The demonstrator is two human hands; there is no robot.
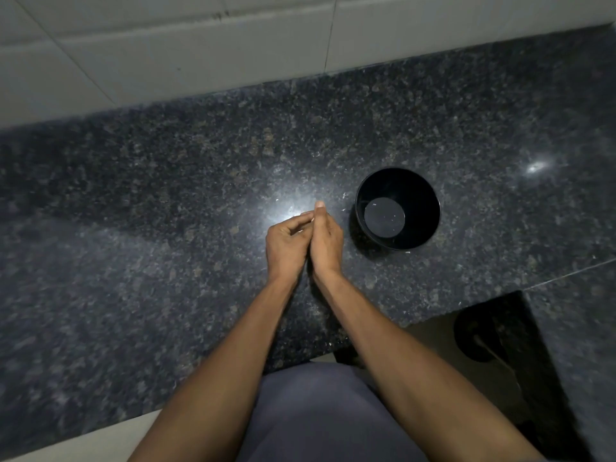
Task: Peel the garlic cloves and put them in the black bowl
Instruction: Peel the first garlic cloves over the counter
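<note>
My left hand [286,243] and my right hand [328,240] are pressed together above the dark granite counter [166,195], just left of the black bowl [428,198]. The left hand's fingers curl inward around a small pale garlic clove [311,220], of which only a sliver shows between the hands. The right hand pinches the same clove, with one finger pointing straight away from me. The round, deep bowl stands upright and holds only a few pale flecks on its flat bottom.
Tiny white peel scraps [343,195] lie on the counter around the hands and bowl. A tiled wall [200,45] closes the back. At the right the counter steps back around a gap where a dark round object [476,335] sits lower down.
</note>
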